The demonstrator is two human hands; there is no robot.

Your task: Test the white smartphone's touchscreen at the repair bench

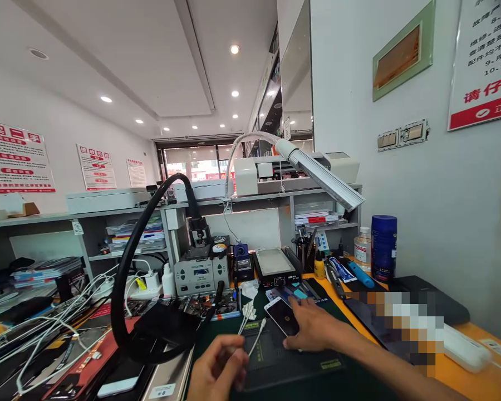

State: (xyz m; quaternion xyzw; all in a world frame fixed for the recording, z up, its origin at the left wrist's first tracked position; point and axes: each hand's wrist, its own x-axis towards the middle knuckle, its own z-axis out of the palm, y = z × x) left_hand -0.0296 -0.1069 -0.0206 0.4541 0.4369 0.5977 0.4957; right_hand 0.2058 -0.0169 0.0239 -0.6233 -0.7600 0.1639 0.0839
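My left hand (222,365) is at the front of the dark green mat, its thumb and fingers pinched on a white charging cable (256,341). The cable's plug end points up and away, a short gap from the phone. A white-framed smartphone (280,316) with a dark screen lies tilted on the black work pad (275,365). Across the phone's right side spreads my right hand (311,326), thumb at the lower edge and fingers at the upper end, gripping it.
A black gooseneck lamp (117,289) arches over phones and tangled white cables at left. Behind the mat stand a grey soldering station (202,274) and a heating plate (276,264). Bottles, a dark blue canister (384,247) and a white power strip (463,346) line the right side.
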